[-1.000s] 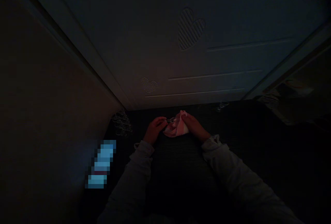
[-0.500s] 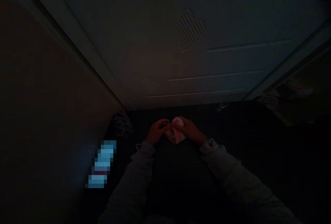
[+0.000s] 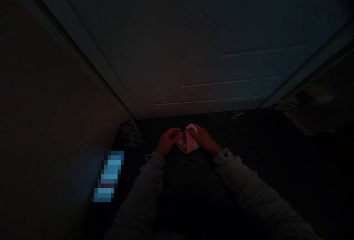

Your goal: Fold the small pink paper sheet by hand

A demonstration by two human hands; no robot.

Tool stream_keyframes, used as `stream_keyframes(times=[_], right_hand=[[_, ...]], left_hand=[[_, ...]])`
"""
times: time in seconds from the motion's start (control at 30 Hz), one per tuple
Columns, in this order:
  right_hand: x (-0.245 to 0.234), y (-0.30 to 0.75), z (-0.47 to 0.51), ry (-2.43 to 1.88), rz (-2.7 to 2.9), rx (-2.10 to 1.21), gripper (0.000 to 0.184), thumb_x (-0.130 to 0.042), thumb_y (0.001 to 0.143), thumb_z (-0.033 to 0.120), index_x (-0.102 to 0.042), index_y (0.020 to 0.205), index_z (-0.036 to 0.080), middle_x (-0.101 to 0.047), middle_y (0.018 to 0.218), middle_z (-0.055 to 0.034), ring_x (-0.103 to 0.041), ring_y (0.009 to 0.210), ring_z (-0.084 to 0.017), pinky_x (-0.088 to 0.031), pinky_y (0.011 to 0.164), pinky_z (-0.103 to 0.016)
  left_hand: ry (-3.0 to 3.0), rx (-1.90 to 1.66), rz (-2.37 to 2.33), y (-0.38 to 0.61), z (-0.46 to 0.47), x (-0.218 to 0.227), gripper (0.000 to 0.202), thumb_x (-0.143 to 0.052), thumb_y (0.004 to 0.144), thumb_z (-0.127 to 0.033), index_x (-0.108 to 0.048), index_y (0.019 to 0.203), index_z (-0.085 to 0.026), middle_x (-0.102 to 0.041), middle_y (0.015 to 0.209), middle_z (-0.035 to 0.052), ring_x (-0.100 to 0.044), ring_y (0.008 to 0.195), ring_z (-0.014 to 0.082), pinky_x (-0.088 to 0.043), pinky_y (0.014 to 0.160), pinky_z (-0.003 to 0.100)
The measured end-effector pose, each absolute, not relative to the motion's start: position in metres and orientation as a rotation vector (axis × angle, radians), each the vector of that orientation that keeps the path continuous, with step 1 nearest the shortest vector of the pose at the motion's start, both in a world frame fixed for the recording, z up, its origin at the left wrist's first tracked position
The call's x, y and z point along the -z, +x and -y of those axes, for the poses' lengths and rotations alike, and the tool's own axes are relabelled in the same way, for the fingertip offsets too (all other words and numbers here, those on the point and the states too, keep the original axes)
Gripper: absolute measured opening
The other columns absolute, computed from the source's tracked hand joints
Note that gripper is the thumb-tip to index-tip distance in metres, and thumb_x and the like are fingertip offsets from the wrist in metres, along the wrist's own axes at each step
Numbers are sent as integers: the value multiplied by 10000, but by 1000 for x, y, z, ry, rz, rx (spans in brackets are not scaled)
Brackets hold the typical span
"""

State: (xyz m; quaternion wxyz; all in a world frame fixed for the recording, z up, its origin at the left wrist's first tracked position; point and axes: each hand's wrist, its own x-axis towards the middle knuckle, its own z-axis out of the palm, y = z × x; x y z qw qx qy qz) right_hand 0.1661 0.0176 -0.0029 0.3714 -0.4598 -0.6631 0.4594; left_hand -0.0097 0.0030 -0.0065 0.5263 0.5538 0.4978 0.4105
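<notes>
Two pale sleeves (image 3: pixel 142 192) enter from the bottom of the frame and converge toward the centre. Both hands work just above a dark tabletop (image 3: pixel 190 184) with a fine linear grain. Lighting is very low.

The pink-and-white cloth (image 3: pixel 191 143) is located at the centre of the frame, between the hands and touching both. From the left hand (image 3: pixel 167 140) it lies to the right; from the right hand (image 3: pixel 204 139) it lies to the left. Neither hand is nearer; the right hand covers more of the cloth.

Right hand: gripping the cloth, thumb on the near face. Left hand: closed at the fingertips on a small glinting piece (image 3: pixel 181 132) at the cloth's left edge. The shape of this piece cannot be read.

Orientation: the cloth is folded, one corner pointing to the top of the frame and its rounded fold to the bottom. The bright flap's long axis runs roughly vertical in the frame. The axis of the glinting piece cannot be determined.

Lower left: a pixelated blue panel (image 3: pixel 109 175). Left of centre: a heap of clear rounded pieces (image 3: pixel 130 133). Right of centre: a smaller clear cluster (image 3: pixel 236 115). Beyond: a pale board (image 3: pixel 124 48) with two embossed hearts (image 3: pixel 203 35).
</notes>
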Motion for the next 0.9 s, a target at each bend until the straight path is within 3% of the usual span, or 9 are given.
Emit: stream_keyframes(times=[0.23, 0.53, 0.9], right_hand=[[-1, 166, -15, -1266, 1803, -1123, 284, -471, 732, 437, -528, 825, 174, -558, 739, -3, -493, 654, -122, -368, 572, -231], [0, 167, -18, -1118, 1670, -1256, 209, -364, 788, 301, -533, 812, 181, -552, 746, 3, -497, 698, -124, -386, 640, -237], [0, 167, -16, -1221, 1792, -1144, 263, -460, 742, 415, -521, 823, 172, -552, 756, -4, -497, 683, -127, -379, 591, -228]], left_hand=[[1359, -983, -1190, -10, -4, 9, 368, -625, 630, -304, -555, 962, -163, -614, 845, 35, -564, 800, 153, -426, 748, 300], [1337, -971, -1206, -9, -3, 5, 351, -619, 637, -309, -555, 950, -161, -605, 828, 29, -561, 786, 145, -422, 738, 285], [1365, -971, -1188, -9, -2, 4, 360, -617, 639, -305, -552, 961, -160, -611, 847, 37, -562, 799, 154, -421, 761, 304]])
